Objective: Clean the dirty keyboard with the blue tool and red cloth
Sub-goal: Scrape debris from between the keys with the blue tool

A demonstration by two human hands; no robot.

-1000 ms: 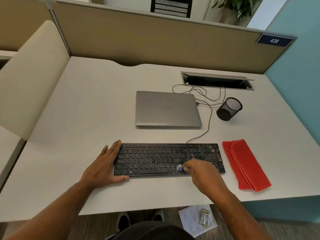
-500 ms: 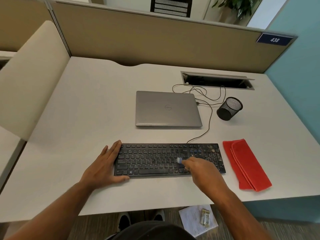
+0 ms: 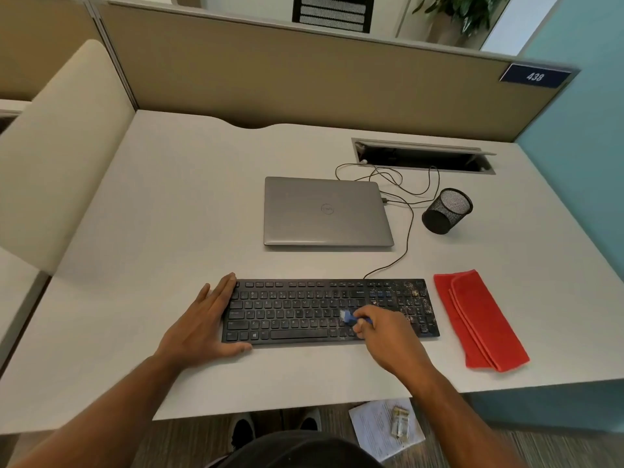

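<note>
right hand (image 3: 388, 336) pinches blue tool (image 3: 351, 318), brush tip back down a row on keyboard (image 3: 331, 312) since half a second ago | left hand (image 3: 206, 324) flat, fingers straight, still bracing keyboard's left end | red cloth (image 3: 479, 319) unmoved on worktop (image 3: 169, 204), just right of keyboard
</note>
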